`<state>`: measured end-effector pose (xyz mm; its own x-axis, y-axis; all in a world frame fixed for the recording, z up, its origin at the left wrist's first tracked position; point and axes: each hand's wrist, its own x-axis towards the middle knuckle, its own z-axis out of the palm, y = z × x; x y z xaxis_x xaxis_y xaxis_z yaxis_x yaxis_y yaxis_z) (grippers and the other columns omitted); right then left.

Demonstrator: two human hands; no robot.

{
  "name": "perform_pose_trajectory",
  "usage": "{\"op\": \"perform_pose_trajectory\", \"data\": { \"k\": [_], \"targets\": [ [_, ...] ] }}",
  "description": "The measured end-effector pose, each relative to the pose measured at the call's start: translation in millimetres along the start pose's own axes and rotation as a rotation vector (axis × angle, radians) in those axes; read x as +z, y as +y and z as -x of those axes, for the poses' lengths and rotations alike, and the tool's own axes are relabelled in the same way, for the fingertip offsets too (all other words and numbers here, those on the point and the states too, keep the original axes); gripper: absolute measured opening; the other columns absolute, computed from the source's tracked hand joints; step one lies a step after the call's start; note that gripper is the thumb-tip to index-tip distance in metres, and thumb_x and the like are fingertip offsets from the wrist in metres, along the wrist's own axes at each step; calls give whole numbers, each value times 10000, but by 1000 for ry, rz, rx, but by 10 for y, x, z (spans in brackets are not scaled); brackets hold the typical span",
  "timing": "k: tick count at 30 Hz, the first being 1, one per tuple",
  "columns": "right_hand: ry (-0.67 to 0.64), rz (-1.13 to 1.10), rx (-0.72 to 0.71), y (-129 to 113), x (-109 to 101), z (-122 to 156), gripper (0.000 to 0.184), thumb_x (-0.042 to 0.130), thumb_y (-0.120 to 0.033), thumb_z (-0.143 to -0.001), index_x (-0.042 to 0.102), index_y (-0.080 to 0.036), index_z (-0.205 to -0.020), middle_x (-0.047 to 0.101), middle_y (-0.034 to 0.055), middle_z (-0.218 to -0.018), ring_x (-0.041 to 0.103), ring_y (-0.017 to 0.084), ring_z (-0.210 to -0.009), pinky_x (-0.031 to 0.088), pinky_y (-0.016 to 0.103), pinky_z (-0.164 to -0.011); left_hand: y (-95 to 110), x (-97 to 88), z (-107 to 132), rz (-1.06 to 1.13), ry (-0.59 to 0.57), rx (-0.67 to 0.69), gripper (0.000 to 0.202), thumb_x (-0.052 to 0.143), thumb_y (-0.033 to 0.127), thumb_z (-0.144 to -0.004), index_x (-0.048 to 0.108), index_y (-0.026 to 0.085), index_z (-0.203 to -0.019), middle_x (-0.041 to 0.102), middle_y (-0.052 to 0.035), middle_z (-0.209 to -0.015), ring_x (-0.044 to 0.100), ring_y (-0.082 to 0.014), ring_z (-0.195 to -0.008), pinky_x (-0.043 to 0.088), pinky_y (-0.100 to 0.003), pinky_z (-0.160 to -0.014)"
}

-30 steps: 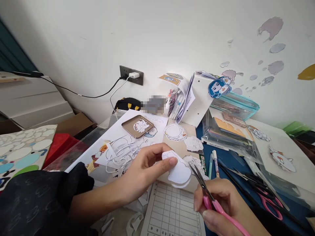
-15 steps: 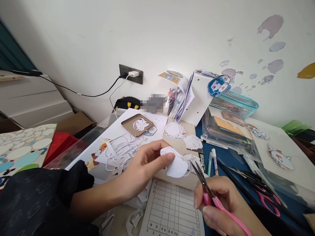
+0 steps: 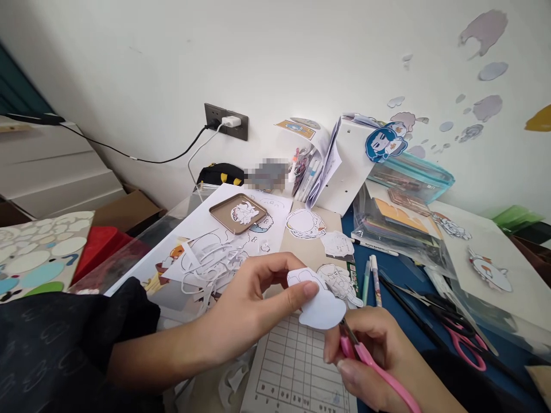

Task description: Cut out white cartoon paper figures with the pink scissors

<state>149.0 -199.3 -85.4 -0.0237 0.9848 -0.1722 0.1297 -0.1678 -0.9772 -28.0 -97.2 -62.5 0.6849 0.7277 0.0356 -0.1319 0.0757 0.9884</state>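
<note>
My left hand (image 3: 253, 298) pinches a white paper cut-out (image 3: 321, 304) between thumb and fingers, its blank back toward me. My right hand (image 3: 379, 361) grips small pink-handled scissors (image 3: 368, 358), and their blades reach up under the cut-out's lower right edge. Both hands hover over a printed grid sheet (image 3: 297, 367) at the front of the desk. A dark sleeve covers my left forearm.
Paper scraps and an offcut sheet (image 3: 206, 264) lie left of my hands. A brown tray (image 3: 238, 213) holds a sticker. More cut-outs (image 3: 305, 223), pens (image 3: 372, 278), another pair of scissors (image 3: 465, 338), plastic bags (image 3: 400, 223) and a white box (image 3: 348, 166) crowd the back and right.
The cut-out has come down and nearer, onto the scissors. The blades, clear of the paper before, now sit hidden beneath its edge. The view has tilted slightly.
</note>
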Motion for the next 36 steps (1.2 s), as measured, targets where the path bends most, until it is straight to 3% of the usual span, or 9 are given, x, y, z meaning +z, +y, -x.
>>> {"op": "perform_pose_trajectory", "data": {
  "k": [8, 15, 21, 24, 32, 36],
  "targets": [
    [31, 29, -45, 51, 25, 13, 48, 655, -228, -664, 632, -206, -701, 496, -27, -598, 456, 124, -515, 450, 261, -515, -15, 12, -4, -71, 35, -4, 147, 662, 257, -785, 646, 161, -674, 618, 10, -606, 506, -113, -571, 392, -218, -534],
    [139, 100, -115, 46, 2, 8, 164, 679, -137, -604, 692, -253, -720, 619, -2, -643, 545, 141, -532, 485, 245, -476, -12, 21, 24, -69, 42, -9, 127, 660, 268, -784, 653, 190, -683, 616, 25, -608, 505, -111, -559, 394, -214, -519],
    [144, 179, -132, 43, 41, 4, 101, 647, -160, -626, 689, -221, -694, 552, -6, -574, 500, 136, -478, 448, 254, -438, 11, 24, -3, -84, 48, -22, 146, 654, 284, -787, 669, 189, -676, 654, 3, -622, 557, -140, -574, 424, -240, -533],
    [79, 205, -129, 5, 72, -38, 58, 616, -152, -647, 634, -208, -648, 499, -27, -535, 464, 119, -454, 395, 229, -403, 9, 26, -6, -74, 45, -52, 151, 651, 290, -784, 674, 182, -681, 675, -17, -633, 590, -165, -590, 441, -260, -542],
    [-44, 408, -164, -91, 26, -136, 214, 564, -116, -679, 415, -202, -553, 337, -61, -505, 308, 87, -451, 277, 206, -381, 10, 34, -3, -56, 42, -86, 164, 644, 304, -785, 683, 175, -692, 695, -40, -652, 628, -198, -608, 467, -288, -555],
    [8, 362, -147, -51, 48, -86, 137, 593, -122, -659, 525, -206, -575, 382, -57, -500, 351, 93, -439, 311, 204, -378, 7, 36, -18, -60, 45, -78, 159, 648, 289, -781, 686, 174, -678, 685, -33, -663, 606, -179, -619, 460, -272, -568]
  ]
}}
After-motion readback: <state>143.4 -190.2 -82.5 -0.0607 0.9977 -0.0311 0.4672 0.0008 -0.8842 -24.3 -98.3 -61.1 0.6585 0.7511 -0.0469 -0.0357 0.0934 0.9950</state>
